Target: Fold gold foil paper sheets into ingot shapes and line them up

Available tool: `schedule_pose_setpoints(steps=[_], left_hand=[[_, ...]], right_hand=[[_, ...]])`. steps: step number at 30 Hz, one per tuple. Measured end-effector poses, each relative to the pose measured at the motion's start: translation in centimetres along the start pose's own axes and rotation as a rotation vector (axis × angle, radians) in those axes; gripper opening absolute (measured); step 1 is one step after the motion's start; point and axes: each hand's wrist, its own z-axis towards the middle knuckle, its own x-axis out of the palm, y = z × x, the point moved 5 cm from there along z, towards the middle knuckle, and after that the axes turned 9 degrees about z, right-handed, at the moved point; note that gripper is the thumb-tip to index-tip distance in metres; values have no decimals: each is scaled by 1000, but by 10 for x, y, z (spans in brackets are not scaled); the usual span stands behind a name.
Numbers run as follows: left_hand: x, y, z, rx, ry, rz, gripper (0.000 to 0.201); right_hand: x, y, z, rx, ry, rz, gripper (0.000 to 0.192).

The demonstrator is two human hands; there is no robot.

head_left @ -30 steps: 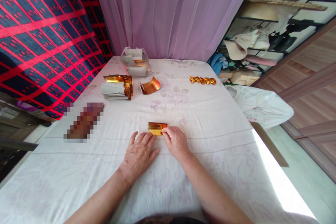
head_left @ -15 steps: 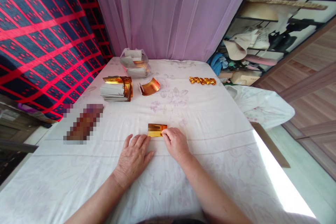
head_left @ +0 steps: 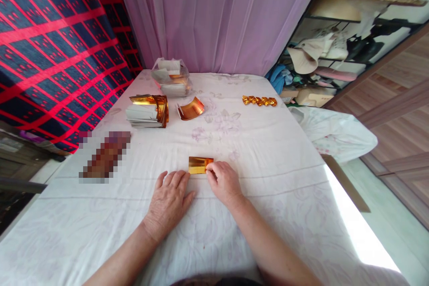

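Note:
A small rectangle of shiny gold foil paper (head_left: pixel 198 165) lies on the white floral cloth (head_left: pixel 214 223) in front of me. My right hand (head_left: pixel 225 182) pinches its right end between thumb and fingers. My left hand (head_left: pixel 171 196) rests flat on the cloth, fingers apart, its fingertips just short of the foil's lower left corner. Farther back are a thick stack of gold and white foil sheets (head_left: pixel 147 111) and a smaller curved bunch of foil sheets (head_left: pixel 191 109). At the back right sits a row of folded gold foil pieces (head_left: pixel 259 100).
A clear plastic bag (head_left: pixel 170 78) with more sheets stands at the back left. A pixelated reddish-brown item (head_left: pixel 106 156) lies on the left. Behind the table hangs a purple curtain (head_left: pixel 214 18). To the right are a loaded shelf (head_left: pixel 318 58) and a white bag (head_left: pixel 338 132).
My left hand has drawn back slightly to the left, off the foil's corner. The right hand keeps its pinch, and the view has shifted a little.

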Motion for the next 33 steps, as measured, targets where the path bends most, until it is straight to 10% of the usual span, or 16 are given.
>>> schedule_pose_setpoints(steps=[33], left_hand=[[4,-7,5,22,10,-62,35]], right_hand=[[-22,-29,3,269,67,-136,18]])
